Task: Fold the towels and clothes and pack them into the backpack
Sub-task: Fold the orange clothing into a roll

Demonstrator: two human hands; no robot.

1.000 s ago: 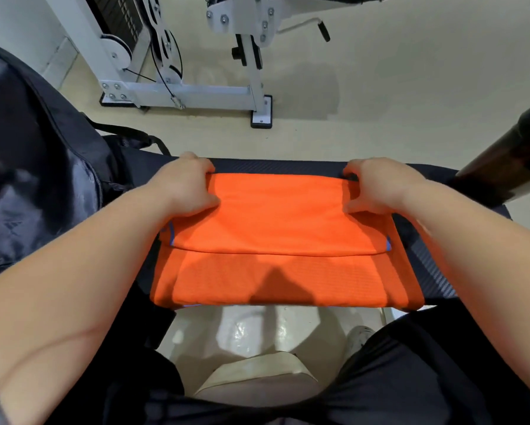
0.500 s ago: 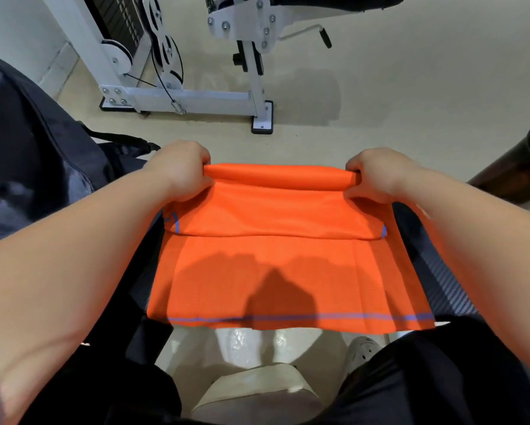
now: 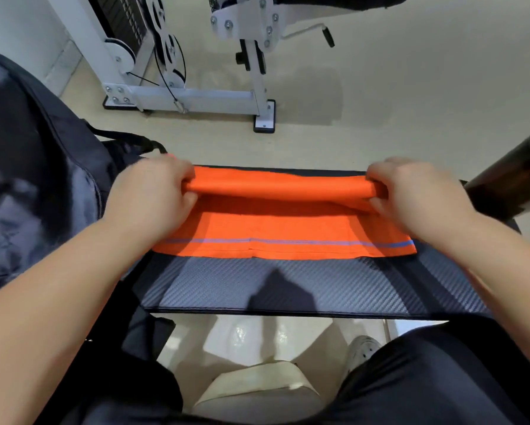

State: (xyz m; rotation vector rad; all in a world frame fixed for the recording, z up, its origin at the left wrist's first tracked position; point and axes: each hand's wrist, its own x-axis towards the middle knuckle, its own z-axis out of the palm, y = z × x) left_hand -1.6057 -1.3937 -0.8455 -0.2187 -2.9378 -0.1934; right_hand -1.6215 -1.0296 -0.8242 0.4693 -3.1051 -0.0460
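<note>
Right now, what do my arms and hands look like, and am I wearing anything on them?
The left forearm and right forearm are bare to the frame's edge, with no sleeves showing. The left hand and right hand are ungloved; no watch, bracelet or ring is visible on either.

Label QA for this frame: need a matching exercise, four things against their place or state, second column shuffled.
Things:
1 orange towel
2 backpack
3 bench pad
4 gym machine

Place or state:
A white frame, on the floor beyond the pad
B far edge rolled, gripped by left hand and right hand
C dark, left of the pad
D woven texture, under the towel

Pairs: 1-B, 2-C, 3-D, 4-A
</note>
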